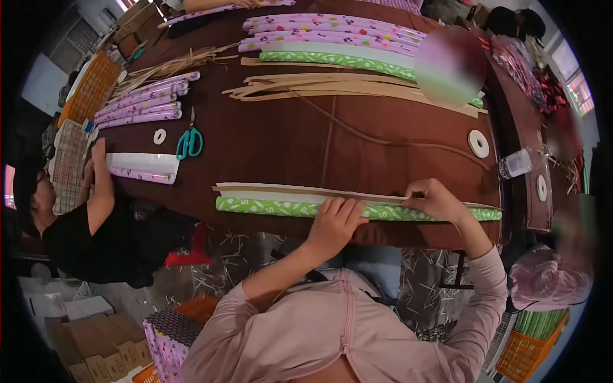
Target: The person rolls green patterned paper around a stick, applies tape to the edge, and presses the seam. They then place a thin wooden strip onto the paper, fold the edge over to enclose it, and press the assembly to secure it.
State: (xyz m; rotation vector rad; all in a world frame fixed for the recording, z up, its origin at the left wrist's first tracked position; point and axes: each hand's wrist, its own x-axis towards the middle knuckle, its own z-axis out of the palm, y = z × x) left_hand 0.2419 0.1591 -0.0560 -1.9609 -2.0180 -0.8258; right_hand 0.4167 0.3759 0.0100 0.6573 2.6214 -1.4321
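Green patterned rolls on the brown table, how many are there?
2: the near green roll, touched by the left hand, and the far green roll, beside the purple rolls. Others may be hidden.

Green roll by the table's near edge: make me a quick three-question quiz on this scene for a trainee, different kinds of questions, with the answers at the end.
1. True or false: The camera wearer's left hand is on the green roll.
2. Multiple choice: What lies on the table just to the left of the teal scissors?
A) a plastic bottle
B) a small white ring
C) a wire basket
3. Fill in the blank: The patterned rolls stacked at the table's left side, beyond the scissors, are mainly ____ in colour.

Key: 1. True. 2. B. 3. Purple.
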